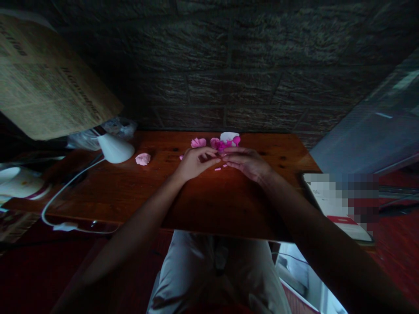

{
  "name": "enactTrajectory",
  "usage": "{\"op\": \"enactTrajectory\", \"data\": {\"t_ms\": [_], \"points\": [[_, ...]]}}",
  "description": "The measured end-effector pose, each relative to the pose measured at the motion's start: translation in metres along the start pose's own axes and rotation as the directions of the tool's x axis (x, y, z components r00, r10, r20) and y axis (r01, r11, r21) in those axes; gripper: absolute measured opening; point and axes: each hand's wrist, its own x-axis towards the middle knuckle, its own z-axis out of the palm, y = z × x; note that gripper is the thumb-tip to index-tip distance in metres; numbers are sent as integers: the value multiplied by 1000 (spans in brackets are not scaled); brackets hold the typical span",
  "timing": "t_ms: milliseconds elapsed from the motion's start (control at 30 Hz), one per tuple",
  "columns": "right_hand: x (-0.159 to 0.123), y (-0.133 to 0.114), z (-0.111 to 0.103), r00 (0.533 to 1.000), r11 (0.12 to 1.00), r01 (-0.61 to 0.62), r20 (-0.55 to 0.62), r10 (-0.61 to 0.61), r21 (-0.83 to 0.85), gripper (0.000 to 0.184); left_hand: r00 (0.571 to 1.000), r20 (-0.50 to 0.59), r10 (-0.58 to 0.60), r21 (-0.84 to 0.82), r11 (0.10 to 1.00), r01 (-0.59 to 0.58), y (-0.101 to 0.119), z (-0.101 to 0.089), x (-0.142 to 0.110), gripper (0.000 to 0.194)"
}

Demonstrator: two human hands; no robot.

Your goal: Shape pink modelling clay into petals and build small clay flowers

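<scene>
My left hand [196, 162] and my right hand [246, 162] meet fingertip to fingertip over the far middle of the wooden table [209, 196]. Both sets of fingers are pinched together around a small bright pink piece [223, 147], too small to name. Just behind the hands lie pink flower-like pieces [198, 142] and a white lump [229, 136]. A pale pink lump [143, 159] lies apart to the left. Tiny pink scraps [218, 168] sit on the wood under my fingers.
A white lamp base [115, 148] with a white cable [59, 196] stands at the left, under a printed paper shade [46, 83]. A crumpled plastic bag [114, 128] lies behind it. A brick wall [229, 65] backs the table. A tablet-like device [337, 205] lies at the right.
</scene>
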Motion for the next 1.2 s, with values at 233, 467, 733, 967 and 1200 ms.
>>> {"op": "enactTrajectory", "data": {"t_ms": [233,467,733,967,1200], "points": [[-1,-4,-1,999,999,32,-43,-31,9,25,944,330,-17,69,998,-7,-8,-9,-2,29],[-1,-3,2,999,999,32,4,-32,-19,27,925,376,50,6,998,-56,-6,-3,0,11],[-1,-1,5,997,992,82,19,-80,-93,36,944,329,-19,-14,1000,25,-5,2,-2,10],[1,-1,7,981,963,192,47,-186,-188,37,976,218,-27,-95,994,49,-7,4,-1,17],[2,2,4,980,975,192,-29,-196,-114,35,974,228,0,-37,999,9,-4,3,0,14]]}}
